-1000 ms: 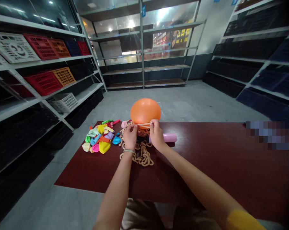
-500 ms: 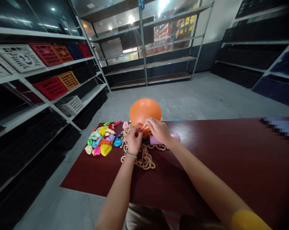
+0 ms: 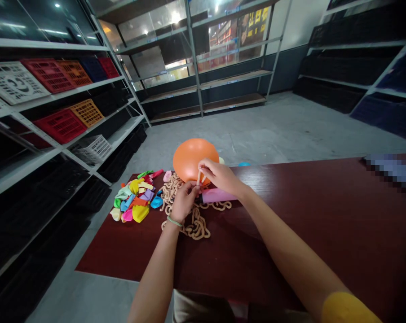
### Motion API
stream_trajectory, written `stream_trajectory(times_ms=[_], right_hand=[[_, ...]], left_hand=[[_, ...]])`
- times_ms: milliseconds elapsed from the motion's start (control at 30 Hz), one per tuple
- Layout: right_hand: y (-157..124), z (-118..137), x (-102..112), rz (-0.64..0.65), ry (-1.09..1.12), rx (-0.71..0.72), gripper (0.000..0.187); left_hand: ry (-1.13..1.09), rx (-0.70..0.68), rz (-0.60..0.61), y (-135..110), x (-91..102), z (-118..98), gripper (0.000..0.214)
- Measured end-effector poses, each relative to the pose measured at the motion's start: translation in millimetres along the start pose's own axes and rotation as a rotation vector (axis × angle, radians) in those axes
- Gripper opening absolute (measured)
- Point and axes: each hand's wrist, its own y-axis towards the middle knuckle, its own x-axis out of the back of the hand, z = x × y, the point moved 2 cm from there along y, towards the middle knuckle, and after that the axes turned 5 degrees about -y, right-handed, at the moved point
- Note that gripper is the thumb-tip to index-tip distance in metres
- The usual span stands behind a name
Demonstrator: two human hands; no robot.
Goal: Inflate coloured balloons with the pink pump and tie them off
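Orange balloon (image 3: 191, 157) is by the far edge of the surface (image 3: 324, 202), tan chain (image 3: 172, 186) just in front. On my feed, left hand (image 3: 183, 201) and right hand (image 3: 223, 176) both have fingers (image 3: 205, 166) pinching a pale strip (image 3: 199, 176), maybe the neck; can't really tell.

A person wears a plain, bright yellow sleeve (image 3: 347, 307) on the right arm, its curved hem visible at the lower right edge of the head camera's view, above a bare forearm. 1 slim, pale green wristband (image 3: 174, 221) circles the left wrist, between the ungloved left hand (image 3: 183, 202) and the bare left forearm. The right hand (image 3: 223, 176) is also ungloved. Khaki-brown trousers (image 3: 196, 307), lightly creased, clothe the 2 legs at the bottom edge, the cloth paler on the left thigh and in deep shadow on the right.
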Motion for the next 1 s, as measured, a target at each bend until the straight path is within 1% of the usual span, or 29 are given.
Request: stream_trajectory(times_ms=[67, 133, 200, 300, 400, 500, 567, 667, 767, 867, 933, 1000], right_hand=[[0, 2, 1, 0.022, 0.054, 0.005, 0.013], [0, 3, 2, 0.033, 0.158, -0.009, 0.01], [0, 4, 3, 0.044, 0.244, -0.041, 0.011], [1, 9, 7, 0.04, 0.287, -0.074, 0.013], [0, 18, 8, 0.036, 0.296, -0.065, 0.013], [-1, 29, 5, 0.085, 0.267, -0.023, 0.01], [-3, 36, 0, 0.118, 0.213, 0.017, 0.007], [-4, 43, -6, 0.128, 0.103, 0.077, 0.006], [-4, 43, -9, 0.124, 0.009, 0.129, 0.01], [-3, 39, -4, 0.124, -0.045, 0.201, 0.027], [-1, 36, 4, 0.07, -0.08, 0.223, 0.037], [0, 33, 12, -0.003, -0.139, 0.229, 0.038]], left_hand=[[0.068, -0.007, -0.041, 0, 0.1, 1, 0.026], [0.106, -0.01, -0.069, -1, -0.1, 1, 0.029], [0.137, -0.012, -0.086, -2, -0.6, 1, 0.031], [0.211, -0.029, -0.087, -4, -1.8, 0, 0.033], [0.367, -0.117, -0.074, -5, -3.7, -1, 0.031], [0.527, -0.246, -0.079, -5, -6.0, -2, 0.026], [0.563, -0.308, -0.082, -5, -7.7, -1, 0.022], [0.549, -0.346, -0.092, -6, -9.7, 1, 0.017], [0.514, -0.338, -0.134, -6, -9.7, 2, 0.017], [0.481, -0.274, -0.187, -7, -8.0, 1, 0.029], [0.43, -0.209, -0.197, -7, -6.9, 0, 0.035], [0.353, -0.151, -0.204, -7, -5.7, 1, 0.036]])
